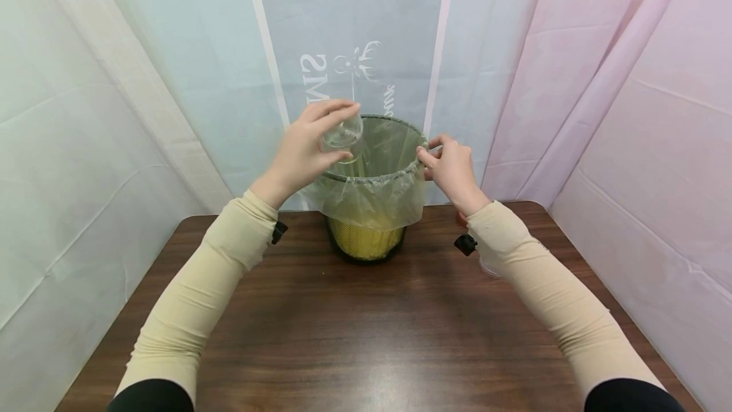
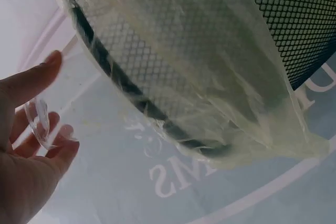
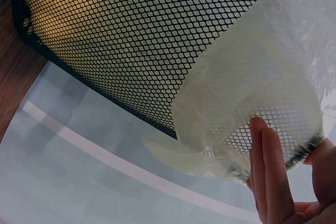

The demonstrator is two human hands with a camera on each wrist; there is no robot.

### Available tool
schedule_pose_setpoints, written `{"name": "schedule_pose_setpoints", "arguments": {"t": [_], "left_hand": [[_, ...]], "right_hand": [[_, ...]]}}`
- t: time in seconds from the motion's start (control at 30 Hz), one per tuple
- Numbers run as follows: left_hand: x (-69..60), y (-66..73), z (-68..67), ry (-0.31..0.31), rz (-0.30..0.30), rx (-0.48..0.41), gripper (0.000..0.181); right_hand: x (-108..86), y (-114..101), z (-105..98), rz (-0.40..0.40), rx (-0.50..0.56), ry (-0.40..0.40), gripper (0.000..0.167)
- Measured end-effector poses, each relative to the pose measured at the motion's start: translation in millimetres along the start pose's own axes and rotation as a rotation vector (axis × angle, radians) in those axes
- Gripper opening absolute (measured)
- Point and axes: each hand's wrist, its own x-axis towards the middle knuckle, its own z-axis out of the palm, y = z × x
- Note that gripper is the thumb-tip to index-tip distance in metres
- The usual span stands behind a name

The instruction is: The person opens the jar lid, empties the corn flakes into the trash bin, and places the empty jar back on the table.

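A mesh wastebasket (image 1: pixel 366 243) stands upright on the table, lined with a translucent trash bag (image 1: pixel 372 202) folded over its rim. Above the left side of its opening, my left hand (image 1: pixel 300 151) grips a small clear plastic cup (image 1: pixel 345 132) between thumb and fingers. The cup (image 2: pixel 38 121) looks tilted; whether anything is inside cannot be made out. On the opposite side, my right hand (image 1: pixel 454 167) pinches the bag-covered rim. In the right wrist view its fingers (image 3: pixel 273 166) lie against the outside of the bag, with the thumb across the rim.
A clear round object (image 1: pixel 490 267) and a small reddish thing (image 1: pixel 460 219) are partly hidden by the right forearm. The dark wooden table (image 1: pixel 366 336) ends just behind the wastebasket, where a printed cloth backdrop (image 1: pixel 354 18) hangs. Pale curtains stand on both sides.
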Motion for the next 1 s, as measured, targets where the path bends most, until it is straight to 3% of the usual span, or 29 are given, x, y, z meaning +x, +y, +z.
{"name": "schedule_pose_setpoints", "arguments": {"t": [0.1,0.2,0.27,0.37,0.5,0.67,0.77,0.93,1.0], "left_hand": [[-1.2,2.1,2.8,-0.008,0.045,-0.014,0.069],[-0.7,3.4,2.8,0.033,0.01,-0.007,0.069],[0.0,3.8,1.4,0.085,-0.057,-0.003,0.069],[0.1,3.4,-1.6,0.176,-0.222,-0.025,0.072],[-2.4,-0.3,-5.1,0.277,-0.431,-0.141,0.068],[-6.4,-7.7,-7.8,0.329,-0.577,-0.291,0.063],[-8.9,-11.2,-7.0,0.316,-0.585,-0.274,0.062],[-12.2,-12.1,-2.2,0.24,-0.456,-0.051,0.07],[-12.4,-10.8,-1.4,0.237,-0.437,-0.017,0.071]], "right_hand": [[-0.3,0,0,-0.001,-0.008,0.003,0.04],[0.0,1,0,0.003,-0.004,0.004,0.039],[0.3,1,1,0.008,0.002,0.004,0.039],[0.7,0,1,0.01,0.007,0.003,0.038],[0.5,0,2,0.009,0.009,0.004,0.038],[-0.6,0,1,0.008,0.013,0.002,0.039],[-1.1,0,0,0.009,0.013,0.0,0.039],[-1.2,-1,0,0.011,0.013,-0.003,0.038],[-1.4,-2,-1,0.007,0.009,0.0,0.037]]}}
